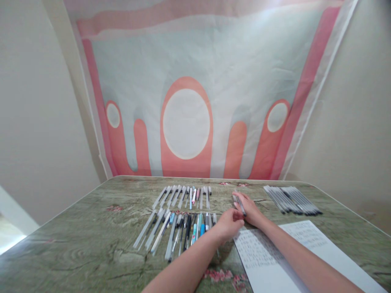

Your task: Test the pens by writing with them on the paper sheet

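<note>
My right hand (249, 208) rests on the table with its fingers closed round a thin dark pen (240, 204) that points away from me. My left hand (229, 224) is curled beside it, its fingertips touching the near end of that pen or the right hand; which one I cannot tell. Just left of my hands lie two rows of pens: a far row (185, 197) of mostly clear ones and a near row (177, 230) with blue and black ones mixed in.
A bundle of dark pens or refills (291, 200) lies at the far right of the green patterned table (91, 240). A white sheet with handwriting (305, 244) lies under my right forearm. A pink and pale blue cloth (186, 101) hangs behind the table.
</note>
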`<state>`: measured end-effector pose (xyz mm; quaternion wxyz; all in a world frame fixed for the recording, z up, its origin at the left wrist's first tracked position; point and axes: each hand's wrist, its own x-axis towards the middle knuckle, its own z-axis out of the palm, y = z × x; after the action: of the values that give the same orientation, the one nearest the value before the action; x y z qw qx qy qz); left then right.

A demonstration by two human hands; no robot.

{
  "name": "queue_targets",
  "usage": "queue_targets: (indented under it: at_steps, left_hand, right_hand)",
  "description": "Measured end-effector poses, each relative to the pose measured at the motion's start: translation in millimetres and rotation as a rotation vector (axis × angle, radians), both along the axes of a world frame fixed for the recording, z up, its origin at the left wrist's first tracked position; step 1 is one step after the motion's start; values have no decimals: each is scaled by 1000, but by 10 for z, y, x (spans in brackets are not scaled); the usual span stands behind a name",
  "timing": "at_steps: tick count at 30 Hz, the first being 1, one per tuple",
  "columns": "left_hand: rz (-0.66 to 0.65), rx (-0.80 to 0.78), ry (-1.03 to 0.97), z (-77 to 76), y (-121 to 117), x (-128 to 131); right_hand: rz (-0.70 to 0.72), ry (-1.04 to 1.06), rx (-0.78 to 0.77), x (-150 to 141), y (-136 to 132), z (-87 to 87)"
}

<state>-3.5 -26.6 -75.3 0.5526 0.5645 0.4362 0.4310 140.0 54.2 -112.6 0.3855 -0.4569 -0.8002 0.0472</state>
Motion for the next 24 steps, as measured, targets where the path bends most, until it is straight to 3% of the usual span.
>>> queue_targets:
  at_steps: [8,14,20,24]
  left_hand:
    - [184,-55,-217,9,106,-36]
    - [346,-101,-327,24,239,-106]
    - [218,-89,-489,96,216,-125]
    - [260,-122,-646,149,219,-162]
  right_hand:
    - [55,27,-39,48,-64,47]
    - [78,196,27,-79,-247,257]
    - [310,171,128,-293,-568,502]
    - [296,134,207,-278,-646,578]
